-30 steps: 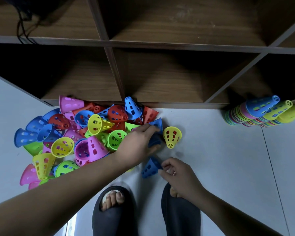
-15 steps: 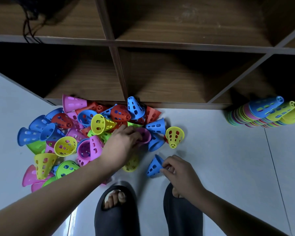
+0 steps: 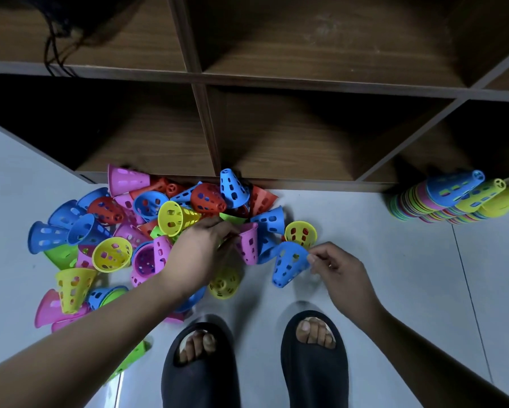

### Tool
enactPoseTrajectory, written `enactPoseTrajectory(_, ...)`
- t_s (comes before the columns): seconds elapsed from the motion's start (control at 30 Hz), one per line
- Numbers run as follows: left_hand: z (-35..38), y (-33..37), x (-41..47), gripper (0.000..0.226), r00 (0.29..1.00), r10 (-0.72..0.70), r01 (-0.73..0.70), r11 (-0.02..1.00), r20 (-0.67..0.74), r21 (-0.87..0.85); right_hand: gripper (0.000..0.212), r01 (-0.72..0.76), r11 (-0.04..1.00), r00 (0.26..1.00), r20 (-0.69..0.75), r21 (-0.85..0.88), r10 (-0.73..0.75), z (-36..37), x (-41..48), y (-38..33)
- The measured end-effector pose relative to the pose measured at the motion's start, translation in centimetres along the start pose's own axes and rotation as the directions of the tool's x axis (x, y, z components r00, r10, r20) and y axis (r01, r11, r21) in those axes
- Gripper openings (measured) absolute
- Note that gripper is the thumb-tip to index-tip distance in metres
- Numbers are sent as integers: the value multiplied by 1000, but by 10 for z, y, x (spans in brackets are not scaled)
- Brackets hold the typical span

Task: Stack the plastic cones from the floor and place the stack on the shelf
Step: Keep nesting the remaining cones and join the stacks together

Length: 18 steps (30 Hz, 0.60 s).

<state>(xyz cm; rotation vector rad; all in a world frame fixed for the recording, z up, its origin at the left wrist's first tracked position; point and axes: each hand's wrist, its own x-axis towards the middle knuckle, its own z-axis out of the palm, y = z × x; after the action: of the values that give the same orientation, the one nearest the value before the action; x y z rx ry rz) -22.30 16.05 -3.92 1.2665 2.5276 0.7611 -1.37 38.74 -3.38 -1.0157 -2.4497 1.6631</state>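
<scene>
The person stands over the cones, both hands down near the floor [image 3: 379, 275]. The left hand [image 3: 200, 254] reaches into the right edge of the loose pile of cones [image 3: 112, 231], its fingers curled and pinching a pink cone [image 3: 249, 245] near its wide rim; that cone stands almost upright, narrow end towards the person. Just to the right, the right hand [image 3: 335, 269] pinches the wide rim of a blue cone [image 3: 288, 265] between thumb and fingertips, with the cone tilted so its narrow tip points near and slightly left. The two held cones are close together but not touching. I cannot tell whether the blue one rests on the floor.

A yellow cone [image 3: 301, 234] lies just beyond the blue one, mouth facing the person. Another yellow cone [image 3: 225, 285] lies under the left wrist. The pile spreads left along the foot of the wooden shelf [image 3: 291, 148], a jumble of blue, pink, red, yellow and green.

Well apart on the right, finished stacks [image 3: 441, 198] lie on their sides against the shelf's base. Two dark slippers [image 3: 200, 369] stand nearest, toes showing.
</scene>
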Motion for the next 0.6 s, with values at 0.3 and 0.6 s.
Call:
enactPoseTrajectory(0.3,-5,10,0,16,996,-82,80,994,-26,-75,12,-104,982,988,-99,158,121,-15,27,5)
enactPoseTrajectory(0.6,-9,20,7,11,891,-445,434,771,92,-467,9,-276,876,953,-8,395,303,-13,37,13)
